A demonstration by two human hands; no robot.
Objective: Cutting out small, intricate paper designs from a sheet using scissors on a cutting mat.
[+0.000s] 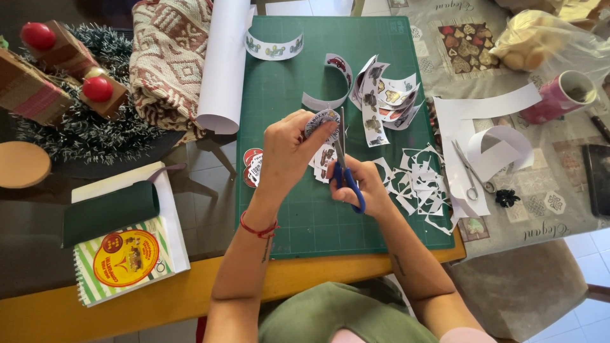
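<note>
Right hand [363, 184] closed on blue-handled scissors [346, 168] | left hand [289, 149] pinching round sticker [321, 121] against blades, above green mat [279, 82]

A wooden-edged table [159, 298] is seen beneath the hands. A green cutting mat [286, 209] is laid directly under them, a spiral notebook [124, 257] left of them, a patterned tablecloth [540, 209] to their right.

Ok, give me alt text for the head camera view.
Left hand holds a round sticker while the right hand cuts around it with blue-handled scissors over a green cutting mat, with paper scraps lying beside them.
</note>
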